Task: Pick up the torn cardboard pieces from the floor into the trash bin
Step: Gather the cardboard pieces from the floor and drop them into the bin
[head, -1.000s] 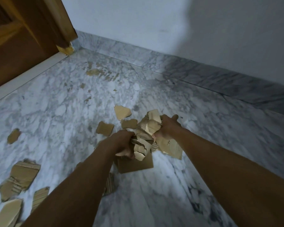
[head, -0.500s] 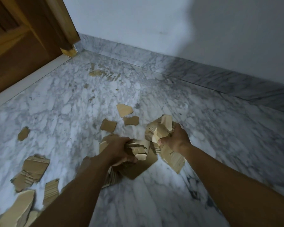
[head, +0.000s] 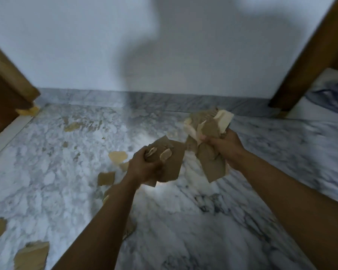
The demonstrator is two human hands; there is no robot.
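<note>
Task partway, I judge. My left hand (head: 144,166) clenches its fingers (head: 151,165) round a flat brown wad (head: 173,162). My right hand (head: 225,147) grasps a crumpled, pale-edged bundle (head: 209,123) rising above its fingers. Scraps (head: 117,156) lie on the floor (head: 183,221), left of and below my left fingers. No bin shows, so binning remains.

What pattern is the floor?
Grey-and-white marble veining on the floor; the head view shows it best.
</note>
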